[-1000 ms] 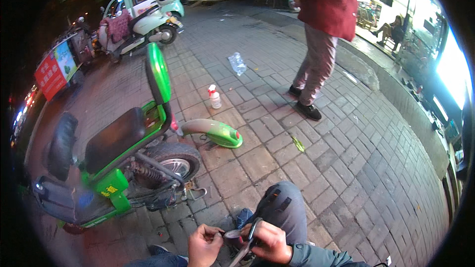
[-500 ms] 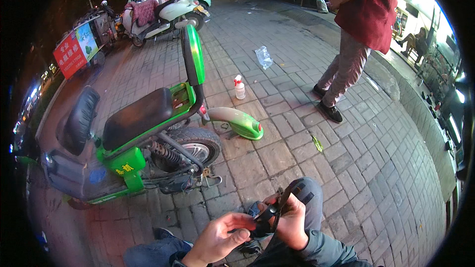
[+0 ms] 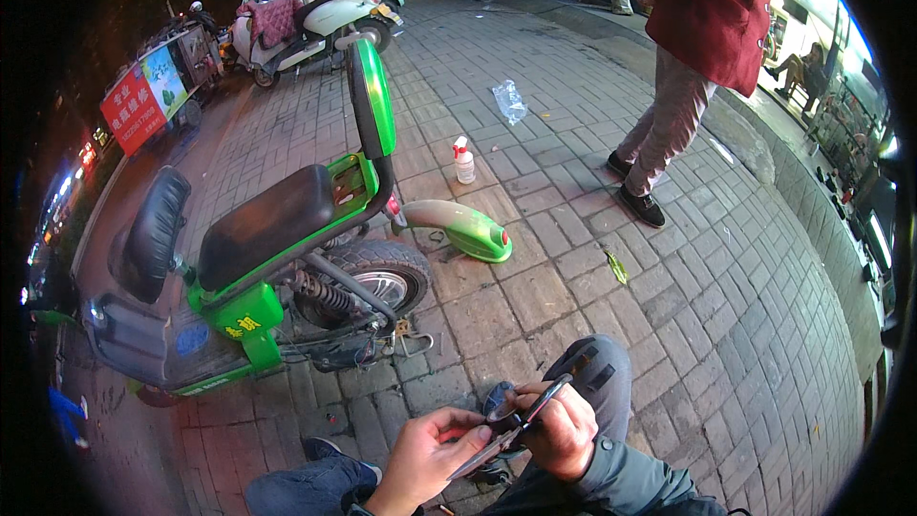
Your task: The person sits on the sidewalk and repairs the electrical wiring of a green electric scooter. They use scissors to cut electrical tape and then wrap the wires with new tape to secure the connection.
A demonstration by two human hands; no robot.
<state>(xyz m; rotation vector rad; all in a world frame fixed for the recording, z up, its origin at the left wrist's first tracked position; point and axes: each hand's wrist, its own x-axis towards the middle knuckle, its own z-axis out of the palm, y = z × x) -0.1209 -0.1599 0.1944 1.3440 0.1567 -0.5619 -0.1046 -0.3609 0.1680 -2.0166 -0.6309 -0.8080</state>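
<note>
In front of my knees, my right hand [image 3: 562,432] is closed round a dark, long piece with grey edges [image 3: 546,399], whose kind I cannot make out. The piece runs slantwise between both hands. My left hand [image 3: 435,454] is closed too, with thumb and fingertips pinching the lower end of the piece beside a small dark rounded part [image 3: 502,411]. The right fingers partly cover the middle. Ahead and to the left stands a green and black electric scooter [image 3: 248,325], its rear wheel [image 3: 382,282] exposed. A green mudguard [image 3: 468,234] sits by the wheel.
A white spray bottle with a red top [image 3: 463,162] stands on the brick paving [image 3: 745,325]. Beyond it lies a clear plastic bag [image 3: 510,103]. A person in a dark red coat [image 3: 712,29] stands at the right. A parked white scooter [image 3: 325,29] and a red sign [image 3: 134,110] are farther back.
The long piece has turned to lie more slantwise, its grey edges now showing. My left fingers have closed in on it. The standing person's arm has shifted slightly.
</note>
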